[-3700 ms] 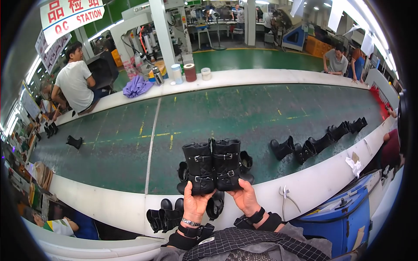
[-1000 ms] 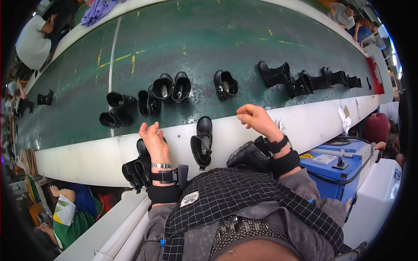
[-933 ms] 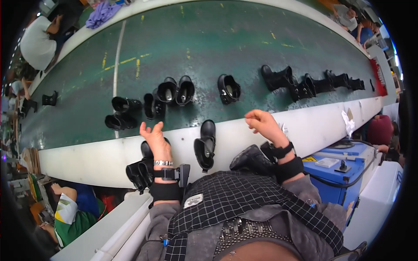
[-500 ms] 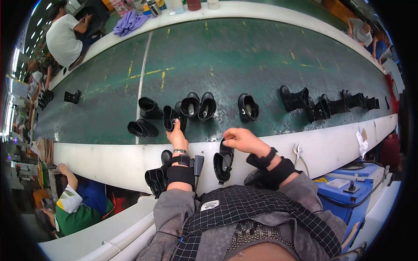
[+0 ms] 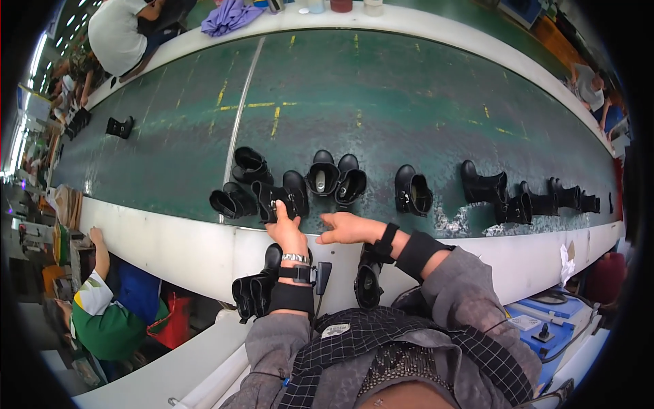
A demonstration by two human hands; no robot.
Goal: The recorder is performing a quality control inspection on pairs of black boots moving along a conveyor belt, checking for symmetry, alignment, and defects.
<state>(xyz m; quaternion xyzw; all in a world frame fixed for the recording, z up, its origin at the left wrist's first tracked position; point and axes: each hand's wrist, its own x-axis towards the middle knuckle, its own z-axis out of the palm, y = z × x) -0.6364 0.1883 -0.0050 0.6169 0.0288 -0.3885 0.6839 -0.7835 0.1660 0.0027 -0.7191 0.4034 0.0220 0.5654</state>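
left hand [image 5: 286, 228] has its grip clamped on a black boot [image 5: 276, 201] at the green belt's [image 5: 381, 102] near edge; right hand [image 5: 347, 228] hovers open; more boots [image 5: 337, 178] already lie placed.

Left hand [image 5: 286, 228] stretched forward, fingers curled in grasp; right hand [image 5: 349, 228] reaching leftward, fingers extended, open.

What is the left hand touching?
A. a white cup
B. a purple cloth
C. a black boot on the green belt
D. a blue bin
C: the left hand reaches over the white edge and grips a black boot lying on the green belt, while the right hand hovers open beside it.
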